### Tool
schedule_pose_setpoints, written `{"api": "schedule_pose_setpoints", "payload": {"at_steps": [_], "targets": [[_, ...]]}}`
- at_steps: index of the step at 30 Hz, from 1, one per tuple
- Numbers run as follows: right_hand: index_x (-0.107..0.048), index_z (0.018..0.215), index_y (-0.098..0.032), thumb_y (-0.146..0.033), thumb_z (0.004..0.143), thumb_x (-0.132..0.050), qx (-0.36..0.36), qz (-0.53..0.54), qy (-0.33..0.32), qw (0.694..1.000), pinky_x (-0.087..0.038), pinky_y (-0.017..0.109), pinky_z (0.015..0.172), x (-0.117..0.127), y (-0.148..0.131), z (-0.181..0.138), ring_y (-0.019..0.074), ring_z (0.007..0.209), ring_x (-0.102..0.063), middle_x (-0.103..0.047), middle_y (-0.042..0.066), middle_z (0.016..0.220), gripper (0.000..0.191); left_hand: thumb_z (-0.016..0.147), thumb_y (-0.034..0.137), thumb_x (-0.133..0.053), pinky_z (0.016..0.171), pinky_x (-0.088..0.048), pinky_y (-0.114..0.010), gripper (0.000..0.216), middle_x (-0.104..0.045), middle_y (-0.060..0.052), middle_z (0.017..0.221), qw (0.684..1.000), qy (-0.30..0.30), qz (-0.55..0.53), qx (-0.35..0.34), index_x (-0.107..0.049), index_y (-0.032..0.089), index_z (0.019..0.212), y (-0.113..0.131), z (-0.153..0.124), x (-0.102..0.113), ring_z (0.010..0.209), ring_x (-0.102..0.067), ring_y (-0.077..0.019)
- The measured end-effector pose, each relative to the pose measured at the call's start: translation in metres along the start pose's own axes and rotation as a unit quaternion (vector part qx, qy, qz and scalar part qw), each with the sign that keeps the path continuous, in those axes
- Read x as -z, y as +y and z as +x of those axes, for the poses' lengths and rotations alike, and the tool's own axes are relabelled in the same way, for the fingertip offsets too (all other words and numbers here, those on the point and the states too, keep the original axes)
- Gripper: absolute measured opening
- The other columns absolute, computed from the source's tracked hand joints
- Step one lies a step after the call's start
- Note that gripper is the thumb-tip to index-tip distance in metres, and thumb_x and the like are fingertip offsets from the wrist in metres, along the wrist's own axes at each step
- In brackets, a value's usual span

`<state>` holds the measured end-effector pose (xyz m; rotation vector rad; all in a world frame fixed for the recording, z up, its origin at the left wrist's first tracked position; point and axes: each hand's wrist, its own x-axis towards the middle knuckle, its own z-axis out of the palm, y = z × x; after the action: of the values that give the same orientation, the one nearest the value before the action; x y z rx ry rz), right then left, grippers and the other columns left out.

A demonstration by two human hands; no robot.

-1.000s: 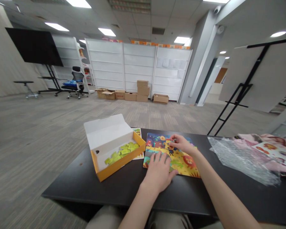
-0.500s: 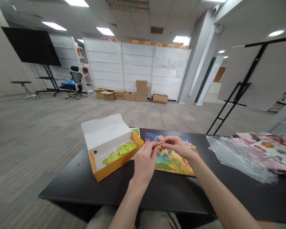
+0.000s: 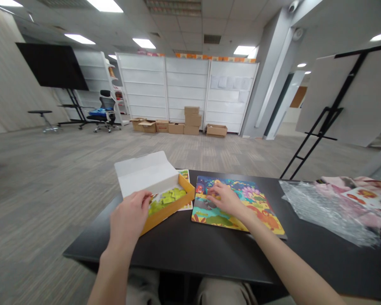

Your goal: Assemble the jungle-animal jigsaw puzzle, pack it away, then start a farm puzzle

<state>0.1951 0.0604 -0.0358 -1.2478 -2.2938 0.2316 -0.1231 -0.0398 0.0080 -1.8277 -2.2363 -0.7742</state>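
Note:
My left hand [image 3: 129, 218] is above the near left part of the yellow box [image 3: 169, 212]. A small puzzle piece [image 3: 153, 196] is pinched between its thumb and fingers. Inside the box lie several green-backed puzzle pieces [image 3: 168, 198], part of them hidden by the hand. My right hand [image 3: 227, 199] rests over the upper left of the colourful animal puzzle [image 3: 241, 218]. Its fingers are bent and slightly apart, with the tips at the picture; I make out nothing held in them.
The box's white lid [image 3: 142, 171] stands raised at the back. A printed sheet [image 3: 186, 174] lies partly under the box. Clear plastic wrap [image 3: 327, 212] and pink cloth [image 3: 365, 216] lie on the right of the black table [image 3: 178, 250]. A whiteboard stand [image 3: 333, 101] is beyond.
My hands were together over the puzzle at a small piece. They have parted: the left has moved left to the box with a piece, while the right has lowered onto the puzzle.

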Motion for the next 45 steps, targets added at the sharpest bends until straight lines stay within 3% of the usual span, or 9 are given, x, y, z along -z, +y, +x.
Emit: {"api": "schedule_pose_setpoints", "payload": {"at_steps": [5,8,11,16,20,29,36,40,45], "targets": [[-0.071,0.108,-0.017,-0.051,0.09,-0.068,-0.008,-0.049,-0.025,0.998,-0.045,0.041,0.095,-0.019,-0.019,0.0,0.0298,0.11,-0.059,-0.065,0.014,0.115,0.038,0.098,0.033,-0.049,0.065,-0.043,-0.029,0.023,-0.078,-0.001,0.1,0.996,-0.088,-0.004,0.012,-0.07,0.027,0.103,0.006,-0.002,-0.001,0.091,-0.072,-0.0239],[-0.071,0.108,-0.017,-0.052,0.09,-0.067,-0.019,-0.063,-0.033,0.997,-0.045,0.042,0.093,-0.021,-0.022,-0.001,0.0305,0.108,-0.059,-0.065,0.015,0.114,0.04,0.098,0.033,-0.049,0.07,-0.047,-0.03,0.023,-0.078,-0.004,0.101,0.998,-0.044,-0.042,-0.022,-0.07,0.024,0.103,0.019,-0.004,-0.005,0.092,-0.072,-0.024],[-0.07,0.103,-0.016,-0.053,0.089,-0.069,-0.025,-0.057,-0.033,0.998,-0.046,0.041,0.091,-0.024,-0.02,0.0,0.03,0.106,-0.059,-0.066,0.014,0.11,0.04,0.099,0.029,-0.047,0.08,-0.05,-0.03,0.023,-0.076,-0.005,0.104,0.987,0.008,-0.104,-0.123,-0.069,0.022,0.099,0.05,-0.014,-0.012,0.092,-0.071,-0.0214],[-0.065,0.099,-0.018,-0.045,0.084,-0.076,-0.042,-0.03,-0.008,0.999,-0.046,0.04,0.088,-0.033,-0.011,0.003,0.0284,0.102,-0.06,-0.067,0.012,0.107,0.033,0.094,0.031,-0.058,0.091,-0.053,-0.04,0.021,-0.071,-0.011,0.116,0.954,-0.156,-0.075,-0.247,-0.068,0.021,0.111,0.106,-0.039,-0.026,0.108,-0.066,-0.028],[-0.06,0.098,-0.021,-0.036,0.078,-0.08,-0.061,0.053,0.022,0.997,-0.047,0.037,0.082,-0.038,-0.006,0.004,0.0236,0.092,-0.06,-0.067,0.006,0.098,0.032,0.088,0.032,-0.068,0.108,-0.045,-0.049,0.049,-0.051,-0.021,0.148,0.954,-0.214,-0.037,-0.204,-0.058,0.013,0.132,0.117,-0.044,-0.04,0.136,-0.049,-0.0359],[-0.063,0.097,-0.02,-0.041,0.077,-0.075,-0.092,0.333,0.035,0.938,-0.05,0.032,0.073,-0.033,0.006,0.007,0.0169,0.075,-0.062,-0.066,0.001,0.084,0.031,0.094,0.023,-0.058,0.105,-0.046,-0.038,0.061,-0.059,-0.022,0.137,0.959,-0.245,-0.079,-0.121,-0.036,0.008,0.149,0.106,-0.024,-0.05,0.128,-0.058,-0.0309],[-0.067,0.095,-0.019,-0.044,0.081,-0.074,-0.043,0.327,-0.027,0.944,-0.051,0.032,0.074,-0.011,-0.004,-0.002,0.0161,0.074,-0.06,-0.068,0.003,0.089,0.029,0.09,0.018,-0.06,0.091,-0.051,-0.034,0.039,-0.067,-0.015,0.124,0.963,-0.215,-0.122,-0.104,-0.053,0.017,0.128,0.107,-0.025,-0.049,0.115,-0.066,-0.028],[-0.065,0.09,-0.019,-0.042,0.082,-0.074,-0.008,0.302,-0.086,0.95,-0.046,0.028,0.066,-0.01,-0.008,-0.004,0.0136,0.069,-0.054,-0.063,0.0,0.084,0.027,0.088,0.019,-0.064,0.087,-0.051,-0.033,0.057,-0.067,-0.017,0.123,0.965,-0.211,-0.111,-0.106,-0.043,0.016,0.141,0.107,-0.026,-0.055,0.111,-0.068,-0.0294],[-0.054,0.086,-0.02,-0.041,0.091,-0.061,-0.014,0.274,-0.069,0.959,-0.04,0.026,0.061,-0.014,-0.011,-0.004,0.0127,0.064,-0.048,-0.054,-0.004,0.073,0.023,0.091,0.021,-0.062,0.084,-0.052,-0.033,0.058,-0.069,-0.018,0.12,0.964,-0.226,-0.1,-0.095,-0.04,0.013,0.144,0.108,-0.027,-0.057,0.106,-0.071,-0.0306]]}}
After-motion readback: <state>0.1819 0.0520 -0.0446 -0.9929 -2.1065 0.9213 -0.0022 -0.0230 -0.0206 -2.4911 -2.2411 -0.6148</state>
